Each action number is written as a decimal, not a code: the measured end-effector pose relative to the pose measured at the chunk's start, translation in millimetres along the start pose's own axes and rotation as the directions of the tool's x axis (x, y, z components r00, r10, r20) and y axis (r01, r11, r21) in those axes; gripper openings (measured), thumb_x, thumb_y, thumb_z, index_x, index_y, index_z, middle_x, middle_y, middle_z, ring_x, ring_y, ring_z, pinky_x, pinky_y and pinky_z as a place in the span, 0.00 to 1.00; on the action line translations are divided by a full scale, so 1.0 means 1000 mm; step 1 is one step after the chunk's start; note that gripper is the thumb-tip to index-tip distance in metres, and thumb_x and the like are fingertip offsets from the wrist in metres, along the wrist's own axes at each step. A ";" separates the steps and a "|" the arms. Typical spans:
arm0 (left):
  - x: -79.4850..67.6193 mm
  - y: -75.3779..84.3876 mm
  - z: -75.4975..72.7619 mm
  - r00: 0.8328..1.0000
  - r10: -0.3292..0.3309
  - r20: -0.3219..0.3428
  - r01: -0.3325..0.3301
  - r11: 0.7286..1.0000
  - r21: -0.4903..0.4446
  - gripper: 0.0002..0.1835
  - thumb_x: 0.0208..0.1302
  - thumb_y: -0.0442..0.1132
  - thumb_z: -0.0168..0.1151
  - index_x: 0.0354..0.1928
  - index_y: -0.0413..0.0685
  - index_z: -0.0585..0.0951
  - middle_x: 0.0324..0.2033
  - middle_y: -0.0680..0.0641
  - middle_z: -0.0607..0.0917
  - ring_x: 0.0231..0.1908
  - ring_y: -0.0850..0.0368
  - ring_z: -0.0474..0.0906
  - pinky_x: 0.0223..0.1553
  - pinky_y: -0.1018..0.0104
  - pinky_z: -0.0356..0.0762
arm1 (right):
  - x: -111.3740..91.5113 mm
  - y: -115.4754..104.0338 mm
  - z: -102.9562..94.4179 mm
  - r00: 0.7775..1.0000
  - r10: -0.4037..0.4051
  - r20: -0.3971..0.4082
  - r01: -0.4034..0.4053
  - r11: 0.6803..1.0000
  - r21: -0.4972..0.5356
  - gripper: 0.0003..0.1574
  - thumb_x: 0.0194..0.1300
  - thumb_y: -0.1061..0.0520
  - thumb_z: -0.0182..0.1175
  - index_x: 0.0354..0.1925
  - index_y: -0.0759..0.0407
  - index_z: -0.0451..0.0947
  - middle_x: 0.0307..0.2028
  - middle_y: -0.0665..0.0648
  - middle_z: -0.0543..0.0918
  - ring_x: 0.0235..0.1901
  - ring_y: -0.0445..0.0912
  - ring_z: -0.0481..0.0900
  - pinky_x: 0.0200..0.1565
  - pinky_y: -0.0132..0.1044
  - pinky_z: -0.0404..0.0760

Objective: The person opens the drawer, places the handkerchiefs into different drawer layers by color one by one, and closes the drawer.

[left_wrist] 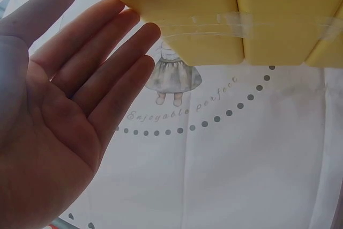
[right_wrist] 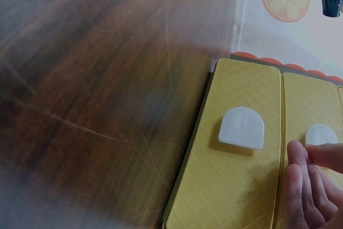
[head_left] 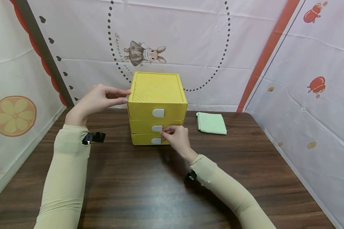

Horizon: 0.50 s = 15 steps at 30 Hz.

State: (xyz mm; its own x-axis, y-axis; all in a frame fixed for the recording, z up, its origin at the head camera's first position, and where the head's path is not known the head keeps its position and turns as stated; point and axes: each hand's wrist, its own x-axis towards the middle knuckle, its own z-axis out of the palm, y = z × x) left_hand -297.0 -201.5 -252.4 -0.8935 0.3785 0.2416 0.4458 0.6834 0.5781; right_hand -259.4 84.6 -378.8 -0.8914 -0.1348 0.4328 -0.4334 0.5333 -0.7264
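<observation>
one yellow three-drawer unit point(head_left: 157, 87) stands toward the back of the table point(head_left: 137, 184). the left hand point(head_left: 97, 99), fingers straight, touches its upper left edge; the right hand point(head_left: 176, 137) pinches the white middle handle point(right_wrist: 321, 134). a folded green cloth point(head_left: 211, 123) lies to its right.

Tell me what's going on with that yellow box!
Someone is handling a yellow three-drawer cabinet on a dark wooden table. The right hand pinches the white handle of the middle drawer, and the left hand is at the cabinet's upper left edge. The middle drawer looks closed, like the top drawer and bottom drawer. A folded light green cloth lies to the right.
</observation>
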 end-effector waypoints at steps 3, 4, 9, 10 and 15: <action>0.000 0.000 0.000 1.000 0.001 -0.003 -0.001 1.000 0.005 0.21 0.49 0.62 0.58 0.49 0.74 0.77 0.45 0.57 0.81 0.43 0.67 0.75 0.38 0.72 0.71 | -0.001 -0.001 0.000 1.000 0.003 0.003 -0.003 1.000 0.003 0.08 0.52 0.51 0.63 0.25 0.54 0.83 0.17 0.49 0.82 0.19 0.42 0.81 0.16 0.30 0.69; -0.001 0.000 0.000 1.000 0.002 -0.005 -0.002 1.000 0.006 0.21 0.49 0.62 0.59 0.48 0.74 0.77 0.45 0.57 0.81 0.43 0.67 0.75 0.38 0.72 0.71 | -0.001 -0.001 0.000 1.000 0.002 0.004 -0.002 1.000 0.002 0.08 0.52 0.51 0.63 0.25 0.54 0.83 0.17 0.49 0.82 0.19 0.41 0.81 0.16 0.30 0.69; -0.001 0.002 0.000 1.000 -0.003 -0.002 0.003 1.000 0.007 0.22 0.49 0.62 0.58 0.48 0.74 0.77 0.45 0.59 0.81 0.44 0.67 0.75 0.38 0.72 0.71 | -0.003 0.000 -0.002 1.000 0.023 0.012 -0.023 1.000 -0.010 0.08 0.52 0.49 0.63 0.25 0.52 0.83 0.17 0.47 0.82 0.19 0.40 0.81 0.18 0.31 0.71; -0.001 0.002 0.000 1.000 -0.004 0.000 0.004 1.000 0.004 0.22 0.49 0.62 0.58 0.49 0.74 0.77 0.45 0.59 0.81 0.44 0.67 0.75 0.38 0.71 0.72 | -0.004 0.000 -0.002 0.999 0.032 0.016 -0.032 0.999 -0.007 0.08 0.52 0.49 0.64 0.25 0.52 0.83 0.17 0.47 0.82 0.19 0.41 0.81 0.18 0.31 0.71; -0.001 0.003 0.000 1.000 -0.005 0.004 0.005 1.000 -0.004 0.22 0.49 0.63 0.58 0.49 0.73 0.77 0.46 0.58 0.80 0.44 0.66 0.75 0.38 0.71 0.72 | -0.009 0.005 -0.001 0.997 0.061 0.054 -0.060 0.998 -0.015 0.09 0.52 0.49 0.64 0.25 0.52 0.83 0.18 0.50 0.83 0.20 0.43 0.81 0.20 0.30 0.73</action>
State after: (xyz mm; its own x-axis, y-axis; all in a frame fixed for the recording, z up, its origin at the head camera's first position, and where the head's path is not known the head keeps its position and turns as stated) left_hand -294.5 -200.1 -250.4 -0.8955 0.3776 0.2354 0.4410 0.6825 0.5828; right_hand -253.5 89.0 -385.5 -0.9221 -0.1471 0.3580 -0.3768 0.5527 -0.7434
